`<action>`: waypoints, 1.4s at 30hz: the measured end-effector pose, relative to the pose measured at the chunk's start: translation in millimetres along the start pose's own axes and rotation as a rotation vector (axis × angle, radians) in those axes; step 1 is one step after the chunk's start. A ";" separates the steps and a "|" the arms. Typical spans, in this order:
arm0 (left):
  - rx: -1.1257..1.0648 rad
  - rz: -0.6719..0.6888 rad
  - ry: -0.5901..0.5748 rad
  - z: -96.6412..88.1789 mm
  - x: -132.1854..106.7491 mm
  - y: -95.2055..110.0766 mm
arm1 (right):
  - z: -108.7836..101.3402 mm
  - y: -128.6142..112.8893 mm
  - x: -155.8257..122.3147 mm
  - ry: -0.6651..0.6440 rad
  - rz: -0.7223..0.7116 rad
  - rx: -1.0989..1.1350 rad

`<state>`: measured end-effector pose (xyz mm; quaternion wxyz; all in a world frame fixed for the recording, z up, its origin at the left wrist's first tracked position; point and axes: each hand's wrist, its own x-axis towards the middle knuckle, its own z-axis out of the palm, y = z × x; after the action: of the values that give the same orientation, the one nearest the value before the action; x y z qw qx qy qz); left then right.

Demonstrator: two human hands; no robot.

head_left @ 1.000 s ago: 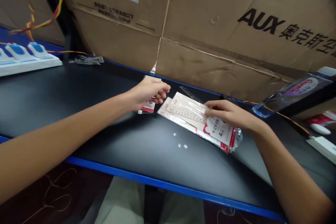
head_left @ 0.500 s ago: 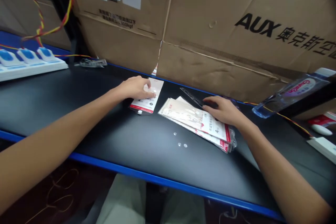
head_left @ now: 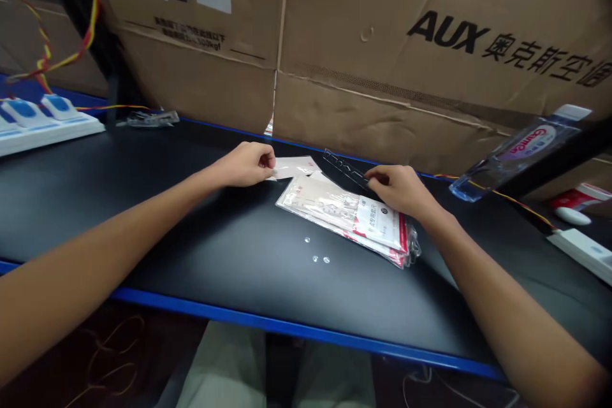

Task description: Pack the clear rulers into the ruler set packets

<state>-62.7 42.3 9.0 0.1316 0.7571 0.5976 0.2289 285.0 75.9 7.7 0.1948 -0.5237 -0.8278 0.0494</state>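
Observation:
My left hand (head_left: 246,164) is closed in a pinch on the edge of a flat white card (head_left: 292,167), held low over the black table (head_left: 143,204). My right hand (head_left: 399,190) grips one end of a dark stencil ruler (head_left: 345,169) that slants up toward the back. Below and between the hands lies a stack of clear plastic packets with rulers and white-and-red labels (head_left: 349,218). The right hand sits just above that stack's far edge.
Large cardboard boxes (head_left: 382,44) wall off the back of the table. Three small clear beads (head_left: 316,254) lie in front of the stack. A white device with blue buttons (head_left: 43,121) and red-yellow wires sit far left; a clear packet (head_left: 521,153) and white items far right.
The left hand set the white-and-red card down, then pinched and lifted a white card. The right hand left the packet stack and took hold of the dark ruler behind it.

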 end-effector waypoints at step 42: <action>-1.102 -0.017 -0.034 17.9 -41.0 81.7 | 14.5 -114.8 -49.7 0.059 -0.094 0.901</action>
<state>7.9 -16.4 24.4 0.5202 0.5747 0.3933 0.4945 200.9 -17.6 13.8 0.4287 -0.3498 -0.7408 0.3808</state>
